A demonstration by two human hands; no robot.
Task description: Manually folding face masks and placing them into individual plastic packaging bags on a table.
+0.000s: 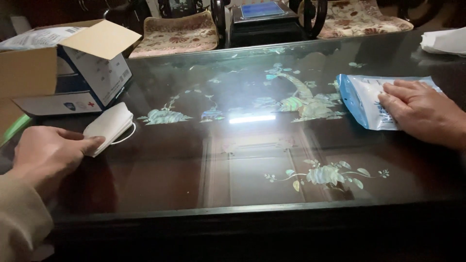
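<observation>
Fingers [90, 143] of the left hand [48, 155] are closed on the near end of a folded white face mask [109, 125], pinched between thumb and forefinger; the mask's long axis runs up and to the right, away from the hand, with an ear loop [127, 137] trailing off its right edge. Going from largest to smallest, the scene is laid out thus. A dark, glossy bench [194, 170] with pale inlaid flowers and leaves carries everything, and a bright lamp glare is thrown across its middle. An open cardboard carton [29, 73] is set at the far left, with a white and blue box [99, 73] inside it — just behind the mask. A blue-edged, clear-fronted pouch [364, 102] lies flat at the right, its long axis running toward the near right. The right hand [422, 114] is laid flat on the pouch, fingers spread and pressing, not curled around it. The mask is therefore held by the left hand, well apart from the pouch across the bench. A white sheet [444, 41] at the far right corner is cut off by the frame, the pouch's near end is hidden under the hand, and the chairs behind are lost in gloom.
</observation>
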